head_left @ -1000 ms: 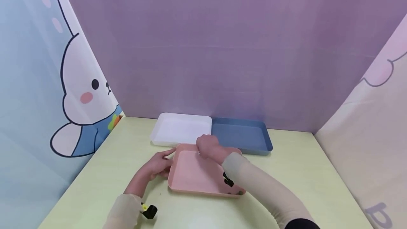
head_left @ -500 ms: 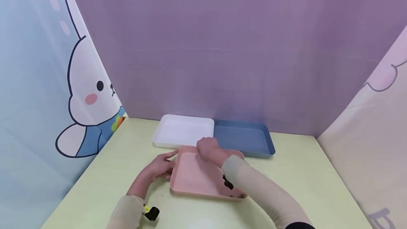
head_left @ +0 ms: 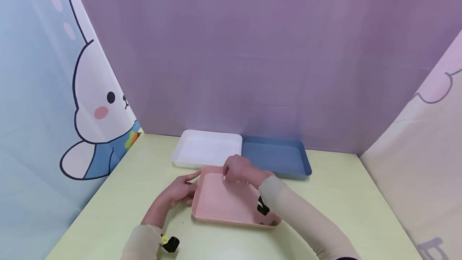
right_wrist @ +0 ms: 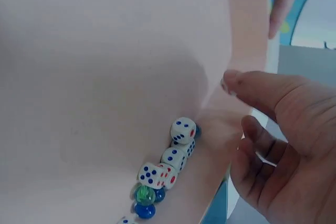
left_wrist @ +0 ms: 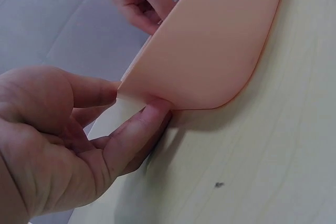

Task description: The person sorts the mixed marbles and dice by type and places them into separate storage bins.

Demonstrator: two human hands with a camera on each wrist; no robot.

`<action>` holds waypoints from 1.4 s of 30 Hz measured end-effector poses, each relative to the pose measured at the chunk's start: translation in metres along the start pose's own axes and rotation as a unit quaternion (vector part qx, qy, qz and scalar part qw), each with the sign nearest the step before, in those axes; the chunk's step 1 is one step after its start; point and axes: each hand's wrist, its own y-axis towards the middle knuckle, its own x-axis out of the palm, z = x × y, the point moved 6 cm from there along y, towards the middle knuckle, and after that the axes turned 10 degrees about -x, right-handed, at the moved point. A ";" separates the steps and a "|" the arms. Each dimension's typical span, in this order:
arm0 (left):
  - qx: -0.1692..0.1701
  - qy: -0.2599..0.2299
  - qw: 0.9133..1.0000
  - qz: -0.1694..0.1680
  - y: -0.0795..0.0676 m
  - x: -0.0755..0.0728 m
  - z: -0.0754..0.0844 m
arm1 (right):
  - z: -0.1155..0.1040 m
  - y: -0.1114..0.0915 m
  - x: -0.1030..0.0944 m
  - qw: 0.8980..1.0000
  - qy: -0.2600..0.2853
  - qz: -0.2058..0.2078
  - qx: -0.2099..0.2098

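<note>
Dice (right_wrist: 151, 174), white with blue and red spots, bunched with blue beads (right_wrist: 144, 210) and a green bead (right_wrist: 145, 194) along the far wall inside a pink tray (head_left: 216, 202), on a pale yellow counter (head_left: 332, 204). Fingers of the left hand (head_left: 180, 189) gripping the tray's left side near the far corner, one against the rim, thumb at the bottom edge. Just beside the dice, over the tray's far edge, the right hand (head_left: 238, 168), with fingertips pinched on a small pale piece (right_wrist: 227, 85), too little in view to identify. In the tray's near right corner, small dark pieces (head_left: 273, 223), too small to make out. Directly behind, side by side, a white tray (head_left: 207, 147) at left and a blue tray (head_left: 276, 155) at right. Beyond, a purple curtain (head_left: 231, 59); to the left, a light blue curtain (head_left: 29, 139) with a cartoon rabbit (head_left: 101, 99).
</note>
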 end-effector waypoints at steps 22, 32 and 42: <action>0.009 0.010 1.000 -0.012 0.001 0.005 -0.002 | 0.062 -0.033 -0.039 0.966 0.181 0.185 0.002; 0.010 0.004 1.000 0.001 -0.001 -0.001 -0.005 | 0.104 -0.031 -0.052 0.931 0.239 0.256 0.102; 0.012 0.000 1.000 -0.020 0.002 0.002 -0.003 | 0.141 -0.027 -0.052 0.904 0.260 0.283 0.186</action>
